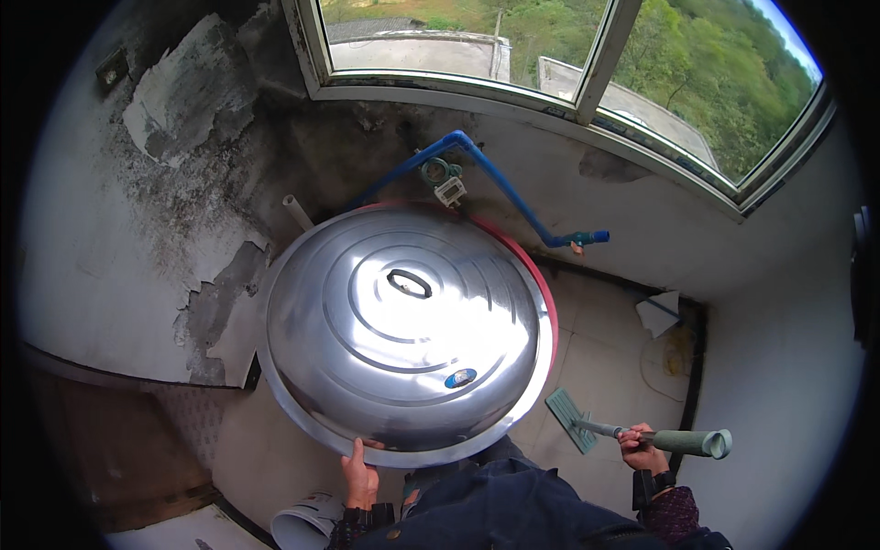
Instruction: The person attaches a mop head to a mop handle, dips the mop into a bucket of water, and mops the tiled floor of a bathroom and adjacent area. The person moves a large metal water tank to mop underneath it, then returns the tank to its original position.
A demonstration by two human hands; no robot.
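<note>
A large round stainless-steel lid (367, 367) with a small handle (409, 284) on top covers a red tub (550, 316), whose rim shows along the right side. My left hand (359, 477) grips the lid's near rim, thumb on top and the other fingers mostly hidden beneath. Off to the right, my right hand (642, 449) is closed around the pole of a flat mop (600, 429). The mop's green rectangular head (572, 420) is over the tiled floor beside the tub, and its thick green grip end points right.
A blue water pipe (504, 183) with a meter (449, 191) and tap (577, 247) runs behind the tub. A white bucket (307, 522) stands near my left arm. A dustpan-like white object (658, 313) lies in the far right corner. Windows (587, 101) are above; plaster peels from the left wall (197, 92).
</note>
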